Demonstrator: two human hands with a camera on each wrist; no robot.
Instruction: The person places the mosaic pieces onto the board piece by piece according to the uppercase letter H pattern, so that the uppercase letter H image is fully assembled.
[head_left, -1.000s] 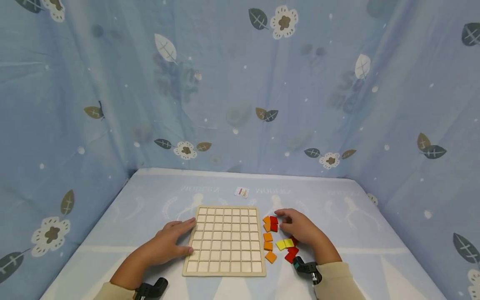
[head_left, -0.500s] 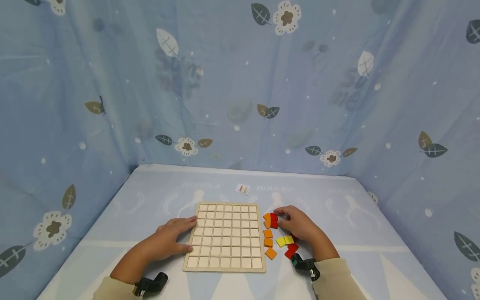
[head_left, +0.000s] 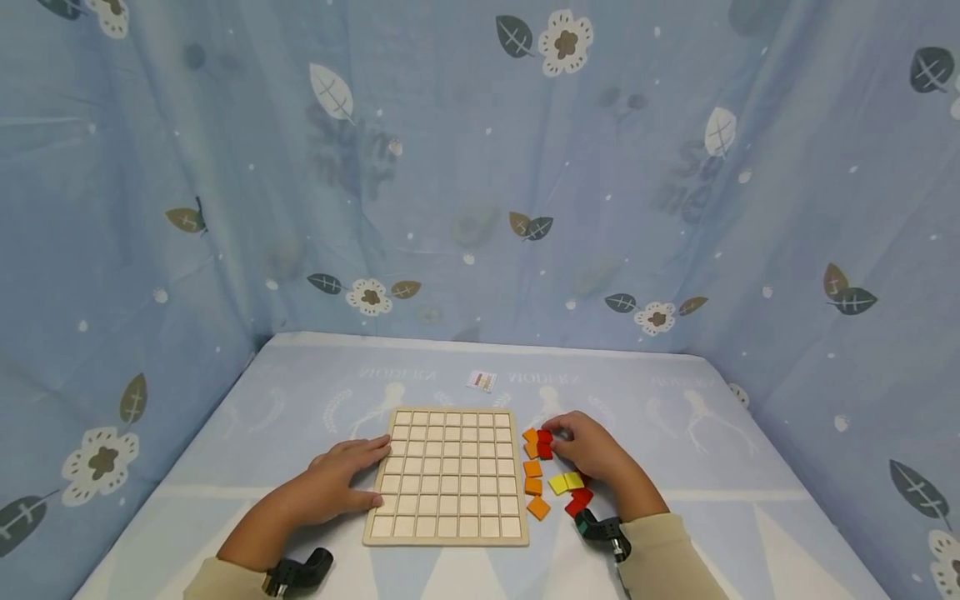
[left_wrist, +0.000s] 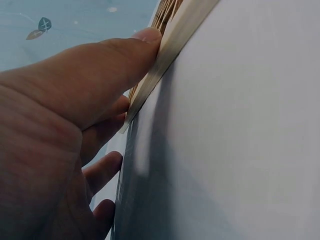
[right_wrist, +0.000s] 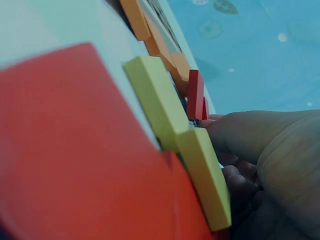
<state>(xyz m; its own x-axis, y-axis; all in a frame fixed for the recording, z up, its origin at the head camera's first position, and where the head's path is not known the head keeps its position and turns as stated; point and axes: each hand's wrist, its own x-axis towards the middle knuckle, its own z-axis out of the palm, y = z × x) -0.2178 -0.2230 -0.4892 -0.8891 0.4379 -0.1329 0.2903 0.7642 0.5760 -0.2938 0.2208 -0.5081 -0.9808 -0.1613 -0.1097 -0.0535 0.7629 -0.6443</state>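
A pale wooden grid board [head_left: 447,476] lies flat on the table. My left hand [head_left: 333,482] rests along its left edge, with spread fingers and thumb touching the frame; the left wrist view shows the thumb [left_wrist: 120,55] against the board's side. To the right of the board, my right hand [head_left: 596,450] rests by two red tiles [head_left: 544,451], its thumb and index finger close against them. In the right wrist view the thumb reaches a red tile [right_wrist: 195,95]; the other fingers are partly hidden beneath the palm.
Several orange tiles [head_left: 532,487] line the board's right side. Two yellow tiles [head_left: 566,482] lie beside more red tiles [head_left: 578,502], partly hidden under the right wrist. A small printed card [head_left: 482,382] lies beyond the board. A patterned blue curtain [head_left: 465,183] encloses the table.
The view shifts slightly as the head moves. Both hands, the board and the tiles keep their places.
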